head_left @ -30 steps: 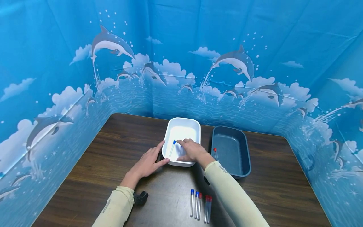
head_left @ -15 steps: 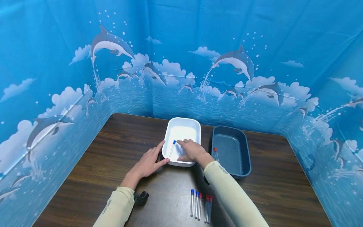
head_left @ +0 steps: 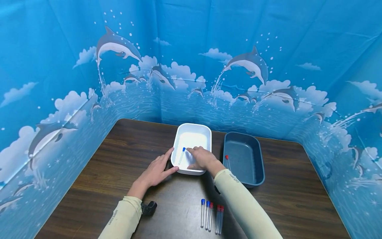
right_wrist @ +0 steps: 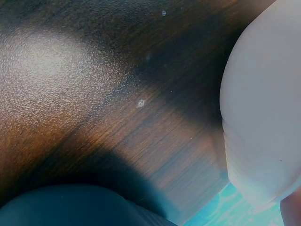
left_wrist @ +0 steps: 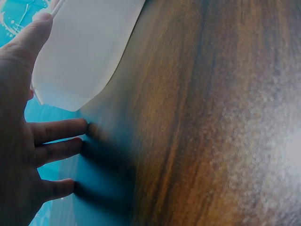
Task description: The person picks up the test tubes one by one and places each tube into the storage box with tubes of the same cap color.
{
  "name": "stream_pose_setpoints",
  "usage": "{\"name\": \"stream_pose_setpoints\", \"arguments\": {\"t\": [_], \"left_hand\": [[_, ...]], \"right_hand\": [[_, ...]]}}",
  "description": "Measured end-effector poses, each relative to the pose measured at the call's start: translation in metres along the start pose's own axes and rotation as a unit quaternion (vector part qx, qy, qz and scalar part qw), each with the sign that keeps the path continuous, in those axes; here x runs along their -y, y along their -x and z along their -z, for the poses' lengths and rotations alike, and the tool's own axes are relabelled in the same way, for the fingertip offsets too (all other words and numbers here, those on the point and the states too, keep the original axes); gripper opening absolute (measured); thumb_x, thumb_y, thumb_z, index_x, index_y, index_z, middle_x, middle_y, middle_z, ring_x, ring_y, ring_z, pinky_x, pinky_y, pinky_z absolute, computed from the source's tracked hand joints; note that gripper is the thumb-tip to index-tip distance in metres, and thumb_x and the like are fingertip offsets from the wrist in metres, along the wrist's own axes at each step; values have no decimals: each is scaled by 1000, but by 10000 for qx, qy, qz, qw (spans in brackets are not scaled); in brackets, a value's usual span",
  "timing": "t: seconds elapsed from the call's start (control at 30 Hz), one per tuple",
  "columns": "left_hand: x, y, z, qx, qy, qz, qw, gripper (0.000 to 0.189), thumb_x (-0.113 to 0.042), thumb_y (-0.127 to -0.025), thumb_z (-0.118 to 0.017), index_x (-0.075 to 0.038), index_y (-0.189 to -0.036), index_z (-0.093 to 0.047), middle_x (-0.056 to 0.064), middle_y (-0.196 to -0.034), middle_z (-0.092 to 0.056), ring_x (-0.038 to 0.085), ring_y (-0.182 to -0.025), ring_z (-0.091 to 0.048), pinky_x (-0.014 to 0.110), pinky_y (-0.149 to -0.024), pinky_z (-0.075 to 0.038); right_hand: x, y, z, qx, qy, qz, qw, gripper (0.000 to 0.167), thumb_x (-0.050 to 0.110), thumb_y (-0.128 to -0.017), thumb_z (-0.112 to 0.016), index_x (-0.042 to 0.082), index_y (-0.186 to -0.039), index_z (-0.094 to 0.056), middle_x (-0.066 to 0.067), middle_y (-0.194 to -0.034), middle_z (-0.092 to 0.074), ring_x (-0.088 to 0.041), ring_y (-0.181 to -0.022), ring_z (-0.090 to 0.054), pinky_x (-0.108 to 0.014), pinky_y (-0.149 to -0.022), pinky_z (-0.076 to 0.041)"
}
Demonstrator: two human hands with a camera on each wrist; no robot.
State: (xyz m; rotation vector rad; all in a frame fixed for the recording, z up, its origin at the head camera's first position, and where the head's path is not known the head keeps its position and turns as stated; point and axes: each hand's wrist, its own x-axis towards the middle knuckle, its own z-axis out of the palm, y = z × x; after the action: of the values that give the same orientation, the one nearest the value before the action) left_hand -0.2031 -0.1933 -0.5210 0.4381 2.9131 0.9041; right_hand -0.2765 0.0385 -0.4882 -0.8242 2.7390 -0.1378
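Blue-capped test tube (head_left: 181, 156): lies inside the white tray (head_left: 193, 136), by its near-left corner.
Left hand (head_left: 153, 171): spread, gripping nothing, against the same corner, probably steadying it.
Right hand (head_left: 202, 158): inside the tray; from here I can't tell how open, or whether it grips.
Tabletop (head_left: 134, 142): open room toward the left edge; the slate-blue tray (head_left: 246, 156) crowds the right.

On the table (head_left: 119, 159), a tray (head_left: 194, 136) at frame centre holds a tube (head_left: 181, 156); a second tray (head_left: 245, 156), right of it, holds another tube (head_left: 228, 162); five tubes (head_left: 210, 215) lie bottom centre.
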Motion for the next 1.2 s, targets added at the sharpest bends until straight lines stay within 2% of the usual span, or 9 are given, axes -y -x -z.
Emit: {"name": "stream_pose_setpoints", "arguments": {"t": [0.7,1.2], "left_hand": [[-1,0,0,47,49,-3,10000,92,-77,-87,-42,-31,-159,-8,11,-146,-45,25,-118,-48,55,-103,-35],[0,0,0,14,5,11,10000,91,-74,-89,-45,-30,-159,-7,11,-147,-44,27,-123,-47,54,-104,-34]], "right_hand": [[-1,1,-1,-51,-118,-17,9999,86,55,-80,-74,23,-152,-39,-8,-145,-48,-27,-130,-45,-49,-103,-40],[-5,5,5,-163,-327,-59,9993,87,57,-79,-75,23,-151,-40,-8,-147,-47,-28,-131,-45,-50,-103,-40]]}}
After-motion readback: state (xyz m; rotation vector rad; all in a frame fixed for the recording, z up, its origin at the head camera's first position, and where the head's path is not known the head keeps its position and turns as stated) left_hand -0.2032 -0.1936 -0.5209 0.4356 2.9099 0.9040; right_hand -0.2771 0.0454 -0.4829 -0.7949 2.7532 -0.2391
